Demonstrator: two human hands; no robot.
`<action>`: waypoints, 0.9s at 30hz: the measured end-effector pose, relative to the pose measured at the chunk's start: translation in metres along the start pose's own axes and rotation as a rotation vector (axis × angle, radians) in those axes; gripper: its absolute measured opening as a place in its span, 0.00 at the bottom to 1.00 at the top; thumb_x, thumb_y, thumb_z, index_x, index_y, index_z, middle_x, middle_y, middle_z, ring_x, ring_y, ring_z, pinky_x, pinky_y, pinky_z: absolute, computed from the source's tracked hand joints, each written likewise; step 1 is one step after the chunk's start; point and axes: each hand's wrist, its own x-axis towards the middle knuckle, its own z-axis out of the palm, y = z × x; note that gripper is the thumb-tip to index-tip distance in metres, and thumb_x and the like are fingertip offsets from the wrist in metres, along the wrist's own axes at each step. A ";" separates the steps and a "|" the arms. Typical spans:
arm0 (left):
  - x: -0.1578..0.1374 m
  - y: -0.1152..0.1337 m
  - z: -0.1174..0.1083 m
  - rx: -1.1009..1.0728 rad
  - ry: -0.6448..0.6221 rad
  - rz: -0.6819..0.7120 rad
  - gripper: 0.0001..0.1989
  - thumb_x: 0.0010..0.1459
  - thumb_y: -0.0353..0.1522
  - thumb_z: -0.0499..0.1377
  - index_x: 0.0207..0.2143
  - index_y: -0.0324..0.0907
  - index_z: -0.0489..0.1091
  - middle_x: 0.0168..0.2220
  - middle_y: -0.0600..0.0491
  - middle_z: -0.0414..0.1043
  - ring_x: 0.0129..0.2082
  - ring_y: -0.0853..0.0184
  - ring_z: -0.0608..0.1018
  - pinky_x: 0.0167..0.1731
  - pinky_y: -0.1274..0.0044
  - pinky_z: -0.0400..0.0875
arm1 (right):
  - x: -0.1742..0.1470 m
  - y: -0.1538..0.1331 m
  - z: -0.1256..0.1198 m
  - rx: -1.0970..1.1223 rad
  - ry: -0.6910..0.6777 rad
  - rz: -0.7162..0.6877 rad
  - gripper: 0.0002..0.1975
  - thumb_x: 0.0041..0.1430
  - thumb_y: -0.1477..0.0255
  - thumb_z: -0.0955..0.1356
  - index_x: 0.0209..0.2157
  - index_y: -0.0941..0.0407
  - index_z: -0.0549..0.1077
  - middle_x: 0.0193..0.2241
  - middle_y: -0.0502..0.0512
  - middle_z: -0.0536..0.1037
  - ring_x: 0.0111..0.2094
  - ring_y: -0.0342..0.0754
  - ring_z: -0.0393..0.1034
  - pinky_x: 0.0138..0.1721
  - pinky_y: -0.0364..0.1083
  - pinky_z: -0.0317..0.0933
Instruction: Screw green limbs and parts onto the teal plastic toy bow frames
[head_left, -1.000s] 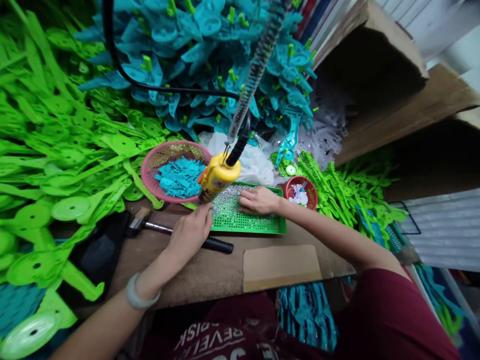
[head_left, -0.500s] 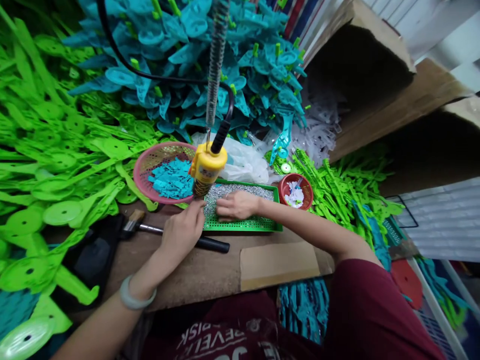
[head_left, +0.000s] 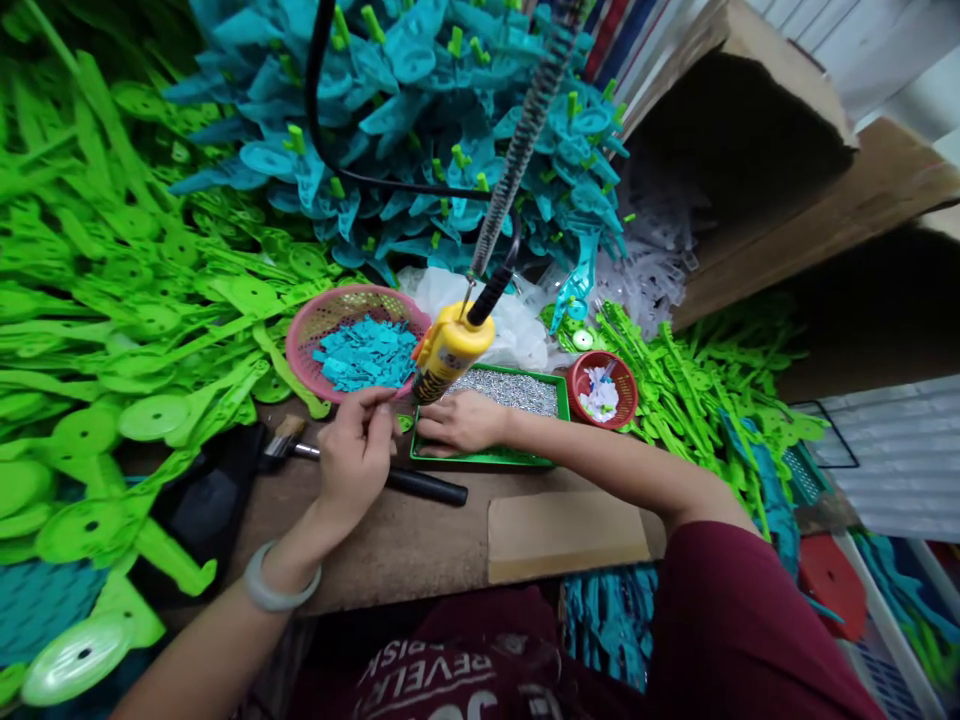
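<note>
Your left hand [head_left: 354, 462] is edging clear of the green tray [head_left: 517, 461], pinching. Your right hand [head_left: 466, 421] is curling inside its edge, neither hold showing.

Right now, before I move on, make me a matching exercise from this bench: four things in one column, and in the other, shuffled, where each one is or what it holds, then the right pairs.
Things:
1. Yellow tool
2. Tray
3. Pink basket
4. Red basket

Places or contents:
A. Holds teal pieces
B. Partly under the right hand
C. Holds white pieces
D. Hangs from a spring

Right pairs: 1-D, 2-B, 3-A, 4-C.
</note>
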 end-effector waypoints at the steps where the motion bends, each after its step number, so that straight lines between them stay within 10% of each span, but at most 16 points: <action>1: 0.000 0.000 0.000 -0.015 0.005 -0.010 0.12 0.66 0.35 0.51 0.46 0.40 0.68 0.23 0.59 0.69 0.18 0.73 0.72 0.24 0.79 0.69 | 0.001 -0.001 0.001 -0.001 -0.001 0.027 0.21 0.73 0.59 0.52 0.40 0.57 0.67 0.40 0.59 0.73 0.33 0.47 0.66 0.28 0.46 0.53; 15: -0.007 0.003 0.002 0.064 -0.026 0.147 0.13 0.66 0.33 0.52 0.49 0.40 0.69 0.32 0.52 0.77 0.30 0.66 0.80 0.33 0.76 0.74 | -0.029 -0.006 0.006 -0.078 0.017 0.143 0.18 0.74 0.62 0.53 0.37 0.56 0.66 0.34 0.54 0.71 0.30 0.45 0.61 0.25 0.46 0.45; 22: -0.005 -0.001 -0.006 -0.107 0.182 0.148 0.09 0.65 0.33 0.55 0.46 0.41 0.69 0.24 0.58 0.70 0.19 0.72 0.74 0.23 0.78 0.69 | -0.061 -0.011 0.003 -0.016 0.044 0.202 0.18 0.73 0.61 0.55 0.33 0.55 0.65 0.30 0.53 0.70 0.28 0.45 0.61 0.25 0.45 0.47; 27: 0.019 0.010 -0.018 -0.422 0.556 0.148 0.08 0.65 0.36 0.57 0.44 0.43 0.66 0.27 0.59 0.69 0.17 0.73 0.70 0.18 0.79 0.63 | -0.086 0.003 -0.018 0.016 0.247 0.341 0.13 0.70 0.66 0.60 0.30 0.55 0.65 0.25 0.50 0.67 0.24 0.44 0.57 0.25 0.45 0.47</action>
